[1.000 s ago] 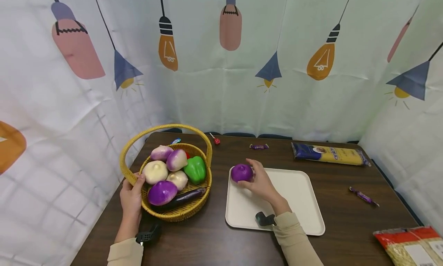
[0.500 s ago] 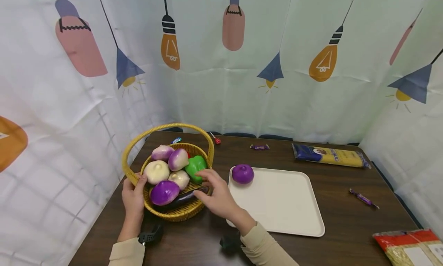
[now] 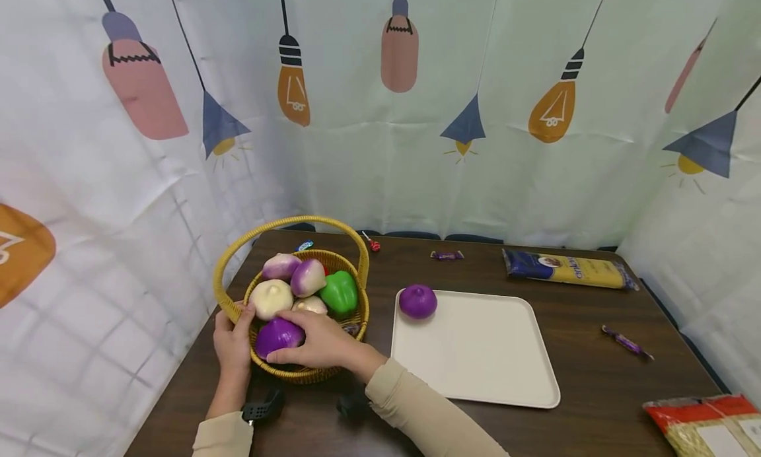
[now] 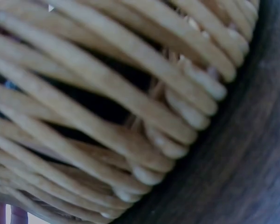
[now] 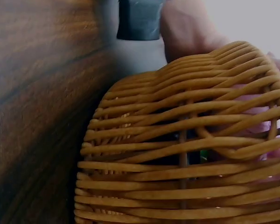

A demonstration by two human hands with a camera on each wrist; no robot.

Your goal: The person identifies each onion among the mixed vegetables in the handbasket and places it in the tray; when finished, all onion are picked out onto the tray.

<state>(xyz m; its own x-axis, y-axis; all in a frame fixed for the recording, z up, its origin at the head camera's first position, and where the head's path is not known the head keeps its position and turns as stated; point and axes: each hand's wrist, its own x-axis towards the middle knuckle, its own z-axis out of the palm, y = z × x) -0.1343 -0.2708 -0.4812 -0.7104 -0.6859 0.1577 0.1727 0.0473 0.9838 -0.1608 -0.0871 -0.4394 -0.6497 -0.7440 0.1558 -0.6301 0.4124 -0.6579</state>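
Note:
In the head view, my left hand (image 3: 233,343) grips the left rim of the yellow wicker basket (image 3: 303,376), by the foot of its handle. My right hand (image 3: 324,340) reaches into the basket, thumb and fingers around a purple onion (image 3: 277,338) at the near left. Beside it lie a white onion (image 3: 271,298), two purple-and-white turnips (image 3: 308,277) and a green bell pepper (image 3: 339,293). My right hand mostly covers a dark eggplant (image 3: 352,328) and partly a second white onion (image 3: 310,304). Both wrist views show mainly basket weave (image 4: 98,84).
A white tray (image 3: 481,351) right of the basket bears another purple onion (image 3: 418,302) in its far left corner. Farther back lie a lollipop (image 3: 373,244), a wrapped candy (image 3: 447,255) and a blue-yellow packet (image 3: 567,269). Another candy (image 3: 627,342) and a red-topped bag (image 3: 707,421) are at right.
My right hand let go of the purple onion on the tray, moved left over the basket and took hold of another purple onion there. My left hand stays on the basket.

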